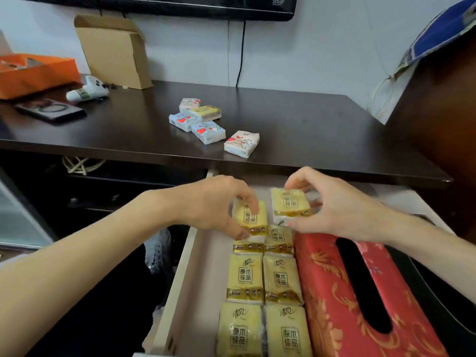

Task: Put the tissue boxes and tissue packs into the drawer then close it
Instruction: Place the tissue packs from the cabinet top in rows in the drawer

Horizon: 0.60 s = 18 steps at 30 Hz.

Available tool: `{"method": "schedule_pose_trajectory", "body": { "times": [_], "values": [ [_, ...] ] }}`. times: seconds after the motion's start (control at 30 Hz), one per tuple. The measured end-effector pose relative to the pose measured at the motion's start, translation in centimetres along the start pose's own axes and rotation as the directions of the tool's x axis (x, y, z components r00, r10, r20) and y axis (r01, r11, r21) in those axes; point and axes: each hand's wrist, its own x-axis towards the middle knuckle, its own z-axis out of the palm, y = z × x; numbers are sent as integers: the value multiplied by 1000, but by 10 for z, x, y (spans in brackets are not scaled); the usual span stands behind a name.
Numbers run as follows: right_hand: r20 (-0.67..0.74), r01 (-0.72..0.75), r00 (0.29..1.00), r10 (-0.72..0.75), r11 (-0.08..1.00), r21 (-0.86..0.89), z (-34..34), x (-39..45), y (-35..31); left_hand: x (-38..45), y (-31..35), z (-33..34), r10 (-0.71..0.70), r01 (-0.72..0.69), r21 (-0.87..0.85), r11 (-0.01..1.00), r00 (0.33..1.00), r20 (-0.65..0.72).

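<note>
The drawer is pulled open below the dark desk. Inside it lie several yellow tissue packs in two columns, with a red patterned tissue box to their right. My left hand grips a yellow pack at the far end of the left column. My right hand holds another yellow pack just above the right column. On the desk top sit several small packs with heart prints, plus one near the front edge.
The dark desk carries a cardboard box, an orange box, a white toy-like object and a phone at the left. A black cable hangs down the wall. A dark object lies right of the red box.
</note>
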Motion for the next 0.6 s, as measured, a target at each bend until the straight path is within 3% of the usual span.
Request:
{"method": "schedule_pose_trajectory", "body": {
  "times": [0.2, 0.6],
  "values": [
    [77, -135, 986, 147, 980, -146, 26, 8, 4, -4, -11, 26, 9, -2, 139, 990, 999, -52],
    [60, -185, 976, 210, 940, -286, 41, 11, 7, 4, -10, 34, -14, 20, 102, 995, 998, -55]
  ]
}}
